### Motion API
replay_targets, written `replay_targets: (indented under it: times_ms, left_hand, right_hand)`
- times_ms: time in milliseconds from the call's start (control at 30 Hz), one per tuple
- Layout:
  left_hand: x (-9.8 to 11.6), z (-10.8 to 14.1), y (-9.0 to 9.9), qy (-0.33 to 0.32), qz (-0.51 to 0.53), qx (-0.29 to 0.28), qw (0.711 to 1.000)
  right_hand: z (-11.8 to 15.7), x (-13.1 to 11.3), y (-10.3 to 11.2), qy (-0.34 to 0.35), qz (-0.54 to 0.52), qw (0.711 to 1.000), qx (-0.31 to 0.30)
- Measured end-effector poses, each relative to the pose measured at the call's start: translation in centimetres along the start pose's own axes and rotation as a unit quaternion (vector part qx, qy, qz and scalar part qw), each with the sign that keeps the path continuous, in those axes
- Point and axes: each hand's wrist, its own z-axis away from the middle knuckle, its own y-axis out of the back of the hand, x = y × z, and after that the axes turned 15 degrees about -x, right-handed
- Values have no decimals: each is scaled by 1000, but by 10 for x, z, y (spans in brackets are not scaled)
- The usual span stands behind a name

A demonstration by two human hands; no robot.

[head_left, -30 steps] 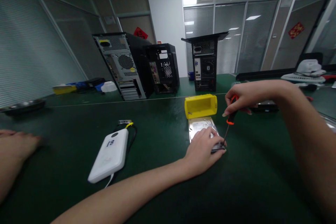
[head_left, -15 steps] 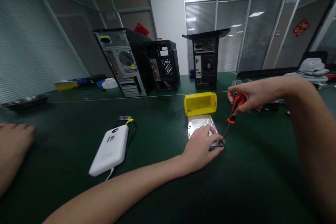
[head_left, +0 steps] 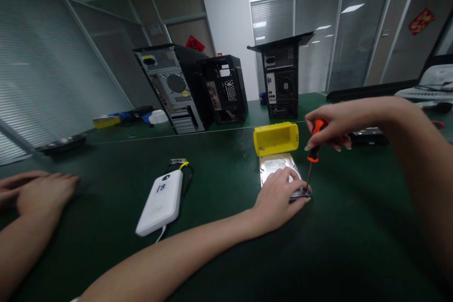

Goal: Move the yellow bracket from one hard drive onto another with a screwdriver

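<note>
A silver hard drive (head_left: 274, 164) lies flat on the dark green table. My left hand (head_left: 281, 197) rests over its near part, fingers and thumb closed around the near right corner. Above and to the right, my right hand (head_left: 327, 127) grips a red and black screwdriver (head_left: 314, 153), whose shaft slants down so that the tip meets that corner. Whether a screw is under the tip is too small to tell. Just behind the drive, a yellow bin (head_left: 276, 139) lies with its open side toward me.
A white device (head_left: 161, 203) with a cable lies left of centre. Three computer cases (head_left: 184, 89) stand at the back. Another person's hands (head_left: 47, 191) rest on the table (head_left: 219, 179) at the left. A dark tray (head_left: 62, 145) sits behind them.
The view has shifted, so most things appear farther right. The screwdriver stands more upright, and the fingers of my right hand have changed position around its handle. My left hand stays on the drive.
</note>
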Motion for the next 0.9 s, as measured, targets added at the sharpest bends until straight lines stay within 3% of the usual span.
replay_targets:
  times_ms: [433, 900]
  left_hand:
    - [2, 1, -2, 28, 24, -12, 999]
    - [1, -1, -3, 29, 14, -7, 999]
  right_hand:
    - [-20, 3, 3, 51, -16, 999, 9]
    - [-17, 0, 5, 30, 36, 999, 3]
